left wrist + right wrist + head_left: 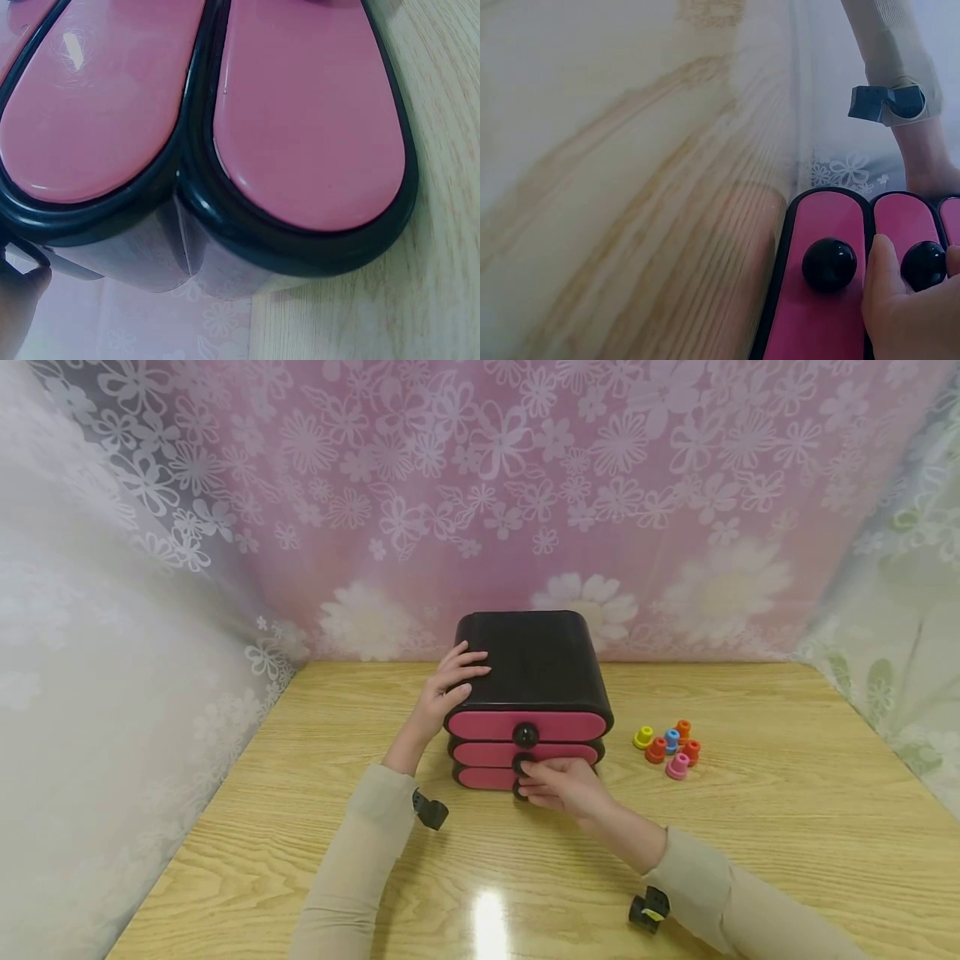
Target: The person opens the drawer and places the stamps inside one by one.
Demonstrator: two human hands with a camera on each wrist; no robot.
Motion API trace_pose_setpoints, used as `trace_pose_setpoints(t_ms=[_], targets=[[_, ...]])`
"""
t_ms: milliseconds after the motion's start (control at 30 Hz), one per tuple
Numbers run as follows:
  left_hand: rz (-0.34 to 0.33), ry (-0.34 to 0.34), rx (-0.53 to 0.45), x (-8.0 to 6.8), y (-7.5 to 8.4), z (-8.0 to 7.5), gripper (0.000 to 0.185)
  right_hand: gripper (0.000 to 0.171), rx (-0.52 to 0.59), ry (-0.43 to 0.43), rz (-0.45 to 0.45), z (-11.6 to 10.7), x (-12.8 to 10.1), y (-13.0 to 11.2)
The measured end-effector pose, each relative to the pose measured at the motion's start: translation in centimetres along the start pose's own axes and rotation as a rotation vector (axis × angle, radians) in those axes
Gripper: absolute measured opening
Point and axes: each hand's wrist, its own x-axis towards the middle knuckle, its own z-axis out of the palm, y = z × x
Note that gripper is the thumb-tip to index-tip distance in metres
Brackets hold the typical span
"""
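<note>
A black drawer box (536, 660) with three pink drawer fronts stands in the middle of the wooden table (787, 827). All three drawers look pushed in. My left hand (467, 679) rests on the box's top left edge with its fingers laid over the lid. Low in front of the box, my right hand (528, 775) pinches the middle drawer's black knob (922, 264) between the thumb (881, 270) and a finger. The bottom drawer's knob (829, 264) is free beside the thumb. The top knob (525, 734) is untouched. Close pink fronts (307, 120) fill the left wrist view.
Several small coloured pegs (667, 746), yellow, orange, blue, red and pink, lie on the table right of the box. Flowered cloth walls close in the back and both sides. Bare wood stretches left of the box and along the near edge.
</note>
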Motion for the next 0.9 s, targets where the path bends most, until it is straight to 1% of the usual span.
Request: trace_pose_setpoints(t_ms=[300,400,633,800,900], targets=[[0.004,0.0,-0.012,-0.1,0.0,0.0,0.043,0.038,-0.007,0.017,-0.003,0.1,-0.2,0.1],[-0.003,-0.001,-0.015,-0.1,0.0,0.0,0.041,0.037,-0.019,0.015,-0.009,0.2,-0.5,0.1],[-0.015,-0.001,-0.019,-0.1,0.1,-0.1,0.035,0.04,-0.049,-0.019,-0.024,0.3,-1.7,0.4],[-0.014,-0.001,-0.019,-0.2,0.1,-0.1,0.034,0.039,-0.089,-0.035,-0.06,0.5,-2.5,0.8],[-0.011,0.0,-0.022,-0.2,0.2,-0.1,0.034,0.04,-0.101,-0.046,-0.063,0.6,-3.1,1.0]])
